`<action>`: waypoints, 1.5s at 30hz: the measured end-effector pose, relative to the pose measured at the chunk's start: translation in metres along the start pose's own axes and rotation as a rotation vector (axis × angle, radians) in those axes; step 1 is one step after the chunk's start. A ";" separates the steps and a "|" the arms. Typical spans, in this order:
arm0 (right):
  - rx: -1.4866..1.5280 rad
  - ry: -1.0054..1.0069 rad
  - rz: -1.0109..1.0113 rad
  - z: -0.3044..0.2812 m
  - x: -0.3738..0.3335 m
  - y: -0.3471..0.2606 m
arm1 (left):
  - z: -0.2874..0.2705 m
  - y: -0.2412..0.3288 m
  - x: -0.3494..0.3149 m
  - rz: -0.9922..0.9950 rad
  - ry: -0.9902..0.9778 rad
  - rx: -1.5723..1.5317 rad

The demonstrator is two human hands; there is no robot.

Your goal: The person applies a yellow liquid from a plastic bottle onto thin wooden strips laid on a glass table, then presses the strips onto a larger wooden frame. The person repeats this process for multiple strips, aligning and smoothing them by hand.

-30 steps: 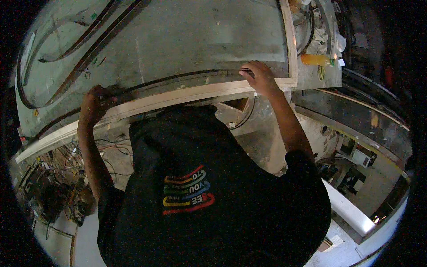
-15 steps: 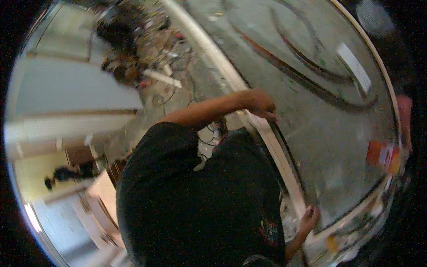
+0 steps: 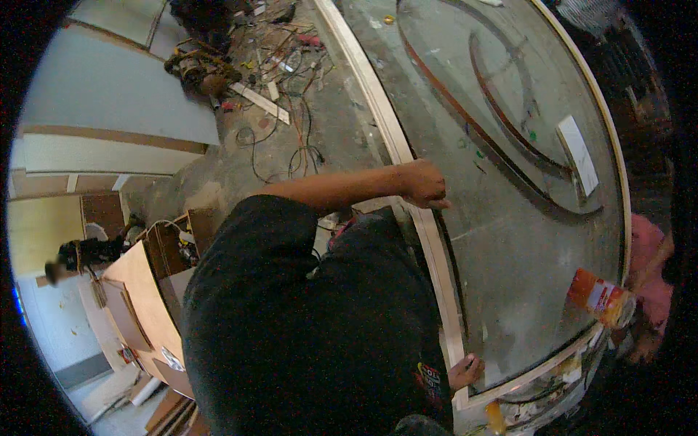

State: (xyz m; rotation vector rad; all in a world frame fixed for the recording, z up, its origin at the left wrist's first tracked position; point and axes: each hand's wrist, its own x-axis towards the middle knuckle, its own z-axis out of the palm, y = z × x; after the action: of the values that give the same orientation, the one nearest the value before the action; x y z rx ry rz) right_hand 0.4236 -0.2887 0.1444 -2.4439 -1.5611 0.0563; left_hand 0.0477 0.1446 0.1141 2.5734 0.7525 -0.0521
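A long pale wooden strip point(image 3: 436, 280) runs along the near edge of a wide grey-green sheet surface point(image 3: 509, 276). My left hand point(image 3: 422, 183) is closed in a fist over the strip, with its knuckles reaching past the dark line beside it. What that fist holds, if anything, is hidden. Close to the strip's lower end, at the corner, my right hand point(image 3: 467, 370) has its fingers curled on the strip. Part of its wrist goes behind my dark shirt.
Curved dark strips point(image 3: 480, 134) and a white block point(image 3: 578, 156) lie on the sheet. A person in pink point(image 3: 647, 269) is at the right, by an orange container point(image 3: 600, 296). Cables point(image 3: 298, 145) and scraps litter the floor. A wooden cabinet point(image 3: 149, 291) stands at left.
The view has shifted and become sharper. Both hands stay at the wooden strip, the right one appearing lower and farther left in the picture.
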 end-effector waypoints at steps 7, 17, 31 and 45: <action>0.019 -0.012 -0.059 0.014 -0.005 0.011 | -0.003 0.001 -0.003 0.025 0.061 -0.034; -0.040 0.094 -0.044 0.022 -0.012 0.009 | -0.010 0.005 -0.001 0.021 0.048 -0.045; 0.053 0.044 0.021 0.035 -0.024 0.023 | 0.006 -0.017 -0.003 -0.095 0.020 -0.041; 0.038 0.083 0.063 -0.021 -0.052 0.050 | 0.006 0.023 -0.031 0.069 0.128 0.071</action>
State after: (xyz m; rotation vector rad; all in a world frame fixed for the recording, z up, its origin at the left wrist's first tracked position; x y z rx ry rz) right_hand 0.4493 -0.3589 0.1483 -2.4328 -1.4361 -0.0039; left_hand 0.0333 0.1092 0.1230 2.6890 0.7188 0.1102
